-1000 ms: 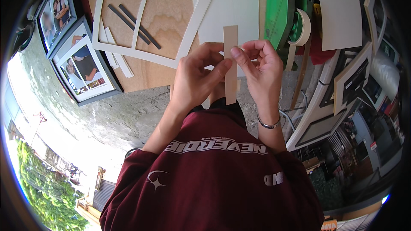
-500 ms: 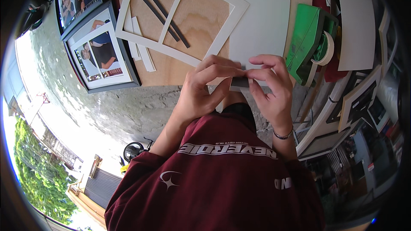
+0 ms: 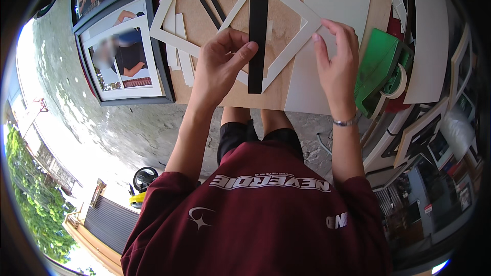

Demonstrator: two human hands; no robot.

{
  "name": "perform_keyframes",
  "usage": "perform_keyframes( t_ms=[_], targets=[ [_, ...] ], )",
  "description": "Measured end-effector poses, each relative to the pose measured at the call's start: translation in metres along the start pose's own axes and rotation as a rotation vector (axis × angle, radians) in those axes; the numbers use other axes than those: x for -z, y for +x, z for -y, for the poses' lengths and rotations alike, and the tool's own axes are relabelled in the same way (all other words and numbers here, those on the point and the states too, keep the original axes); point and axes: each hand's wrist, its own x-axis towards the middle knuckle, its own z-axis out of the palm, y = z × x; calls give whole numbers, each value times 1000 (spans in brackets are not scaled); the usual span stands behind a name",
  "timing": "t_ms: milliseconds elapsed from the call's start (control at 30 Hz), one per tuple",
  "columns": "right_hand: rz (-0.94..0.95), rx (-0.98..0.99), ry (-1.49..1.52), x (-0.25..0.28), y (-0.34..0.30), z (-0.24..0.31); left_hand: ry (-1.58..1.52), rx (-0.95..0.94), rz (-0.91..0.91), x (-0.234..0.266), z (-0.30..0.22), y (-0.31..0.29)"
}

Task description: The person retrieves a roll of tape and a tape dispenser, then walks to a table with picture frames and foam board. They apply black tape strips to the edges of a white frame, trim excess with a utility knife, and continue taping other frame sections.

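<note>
My left hand [image 3: 221, 64] pinches a flat black strip [image 3: 259, 46] between thumb and fingers at its left edge. The strip stands lengthwise, over a white two-window picture mat [image 3: 286, 59]. My right hand [image 3: 337, 59] has its thumb and index finger apart, their tips by the mat's right corner; whether they touch it is unclear. Two narrower black strips [image 3: 205, 4] [image 3: 217, 5] lie within the mat's left window. Beneath the mat is a wooden board [image 3: 279, 99], with white strips [image 3: 185, 66] at its left.
Grey-framed photos [image 3: 162, 79] line the table's left side. A white sheet [image 3: 312, 97] lies right of the mat. Farther right sits a green tape dispenser [image 3: 376, 66] with a tape roll [image 3: 398, 84]. Empty frames [image 3: 417, 138] lean at the right.
My hands have moved apart. The black strip, earlier mostly hidden between both hands, is now upright in my left hand only. My right hand has shifted toward the mat's corner.
</note>
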Motion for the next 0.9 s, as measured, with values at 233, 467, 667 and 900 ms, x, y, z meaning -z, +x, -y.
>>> perform_keyframes(
  t_ms=[233,467,667,900],
  targets=[
    [90,-133,-210,-34,30,-7,28,-75,-54,2,6,13],
    [168,-223,-152,-36,38,-5,-187,-44,-43,7,23,19],
    [212,-193,-202,-32,42,-2,-324,-37,-49,18,35,16],
    [297,-257,-127,-22,42,-2,-327,-27,-37,20,21,17]
  ],
)
